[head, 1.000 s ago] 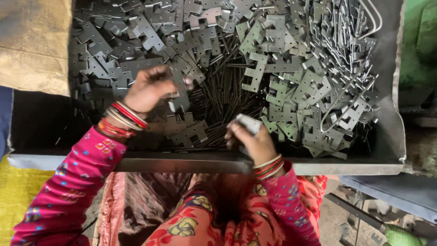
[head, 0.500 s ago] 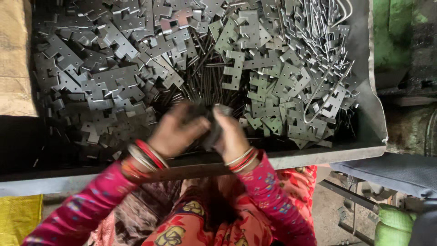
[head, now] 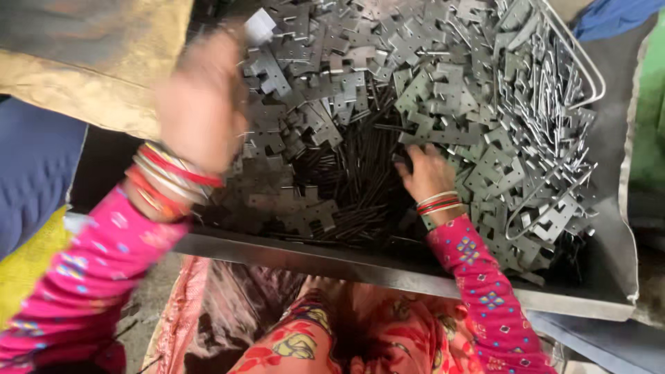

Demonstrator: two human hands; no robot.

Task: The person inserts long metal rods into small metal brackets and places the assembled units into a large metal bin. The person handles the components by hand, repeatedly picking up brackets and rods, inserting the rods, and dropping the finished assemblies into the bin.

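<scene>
The scene is seen from one head-worn camera, aimed steeply down and forward over the lap. A metal tray [head: 388, 266] is viewed from close above, its near rim crossing the lower frame. The left hand [head: 197, 111], blurred, is nearest the lens; the right hand [head: 426, 173] lies lower. No second view is given.

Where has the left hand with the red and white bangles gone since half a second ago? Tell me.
Yes, it moved. The left hand rose from the tray's near rim toward the far left, over the flat grey metal plates.
</scene>
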